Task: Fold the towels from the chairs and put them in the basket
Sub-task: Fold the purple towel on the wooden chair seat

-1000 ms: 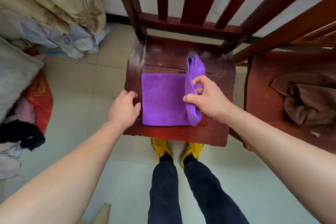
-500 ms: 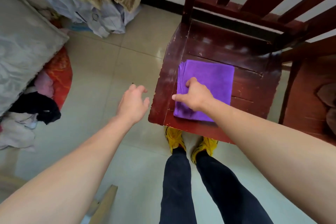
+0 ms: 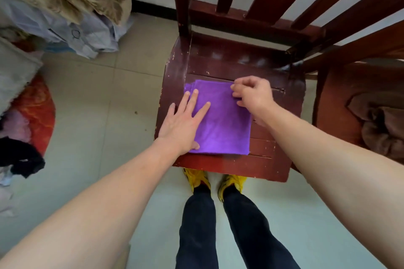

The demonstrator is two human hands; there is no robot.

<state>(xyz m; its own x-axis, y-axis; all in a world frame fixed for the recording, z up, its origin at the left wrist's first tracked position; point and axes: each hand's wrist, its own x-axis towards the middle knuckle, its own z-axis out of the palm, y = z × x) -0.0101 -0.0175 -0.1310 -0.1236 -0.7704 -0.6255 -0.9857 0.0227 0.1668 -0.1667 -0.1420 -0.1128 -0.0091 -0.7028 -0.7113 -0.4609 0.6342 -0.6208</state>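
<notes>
1. The purple towel (image 3: 223, 124) lies folded into a flat rectangle on the seat of the wooden chair (image 3: 240, 63), towards its left side. Judging from the hands, the step is squaring up the layers or starting one more fold.
2. To do it well, the flat palm should anchor the cloth so the layers do not slide on the glossy seat. The pinching hand should gather every layer at the corner, carry edge onto edge, and then stroke the crease flat.
3. The left hand (image 3: 183, 122) is spread out, with straight fingers (image 3: 194, 98) pressing down on the left part of the towel. Its heel sits at the near left corner.
4. The right hand (image 3: 253, 94) is at the far right corner. Its fingers are curled and seem to pinch the towel's edge, though the contact itself is partly hidden.
5. A brown towel (image 3: 380, 124) lies crumpled on the next chair to the right, not yet folded. No basket is in view.
</notes>
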